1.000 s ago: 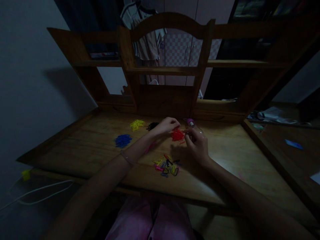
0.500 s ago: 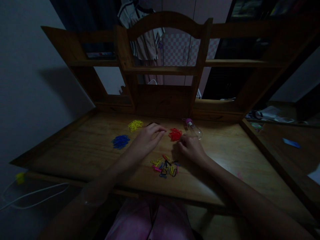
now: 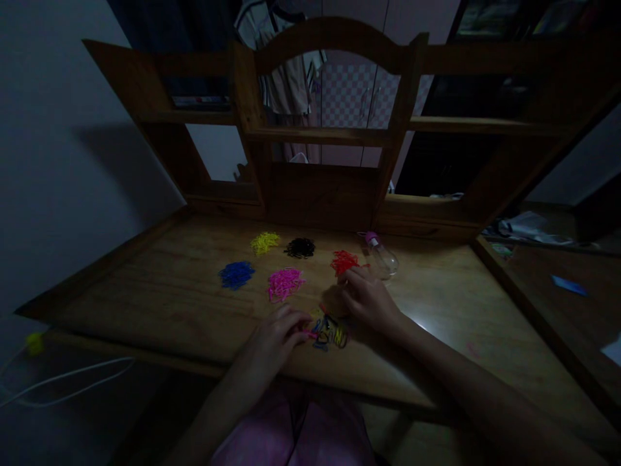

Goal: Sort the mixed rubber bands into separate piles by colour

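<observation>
My left hand (image 3: 279,336) is at the near side of a mixed pile of small rubber bands (image 3: 332,332), thumb and fingertips pinched on a pink rubber band (image 3: 310,334). My right hand (image 3: 369,299) hovers between that pile and a heap of red rubber bands (image 3: 343,262), fingers curled together. What its fingertips hold, if anything, is hidden. Heaps sorted by colour lie farther back: pink rubber bands (image 3: 285,283), black rubber bands (image 3: 300,247), yellow rubber bands (image 3: 264,243) and blue rubber bands (image 3: 237,275).
A clear bulb-shaped bottle (image 3: 385,260) with a purple cap lies behind my right hand. The wooden desk (image 3: 145,291) has a shelf unit (image 3: 320,134) along its back edge. A white cable (image 3: 72,372) hangs at the near left.
My left hand has moved back toward me from above the heaps to the mixed pile and pinches a pink band. The pink and black heaps now show. My right hand has shifted slightly nearer.
</observation>
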{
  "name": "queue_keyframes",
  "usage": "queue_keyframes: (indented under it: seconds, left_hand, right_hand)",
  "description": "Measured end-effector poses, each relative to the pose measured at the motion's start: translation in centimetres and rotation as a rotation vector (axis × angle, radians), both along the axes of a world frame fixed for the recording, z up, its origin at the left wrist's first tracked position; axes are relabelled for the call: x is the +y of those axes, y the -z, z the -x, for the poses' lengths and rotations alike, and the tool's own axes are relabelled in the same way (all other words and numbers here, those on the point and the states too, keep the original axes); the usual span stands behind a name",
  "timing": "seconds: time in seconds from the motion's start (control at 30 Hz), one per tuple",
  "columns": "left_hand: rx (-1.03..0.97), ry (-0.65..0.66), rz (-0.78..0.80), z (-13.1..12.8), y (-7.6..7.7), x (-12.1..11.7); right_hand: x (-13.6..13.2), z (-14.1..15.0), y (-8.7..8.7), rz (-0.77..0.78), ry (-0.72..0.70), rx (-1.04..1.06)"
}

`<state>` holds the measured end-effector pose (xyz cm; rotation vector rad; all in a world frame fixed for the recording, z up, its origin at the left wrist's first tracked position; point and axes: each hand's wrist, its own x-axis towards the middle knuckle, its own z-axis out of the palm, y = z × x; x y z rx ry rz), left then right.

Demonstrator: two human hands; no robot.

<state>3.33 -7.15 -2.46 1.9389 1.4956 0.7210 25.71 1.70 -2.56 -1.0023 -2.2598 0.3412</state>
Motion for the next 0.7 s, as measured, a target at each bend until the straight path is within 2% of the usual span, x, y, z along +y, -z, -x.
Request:
queue_keyframes:
  seconds: [0.2, 0.4, 0.7]
  left_hand:
    - [0.024, -0.003, 0.024, -0.1, 0.2, -0.1]
    - [0.024, 0.011, 0.006, -0.2, 0.1, -0.5]
    - [-0.042, -0.014, -0.007, -0.6, -1.0, -0.9]
  right_hand:
    - [-1.2, 1.0, -0.5, 0.023, -0.165, -0.016]
    - [-0.4, 0.5, -0.1, 0.027, -0.157, 0.008]
    - [-0.2, 0.4, 0.3, 0.011, -0.159, 0.042]
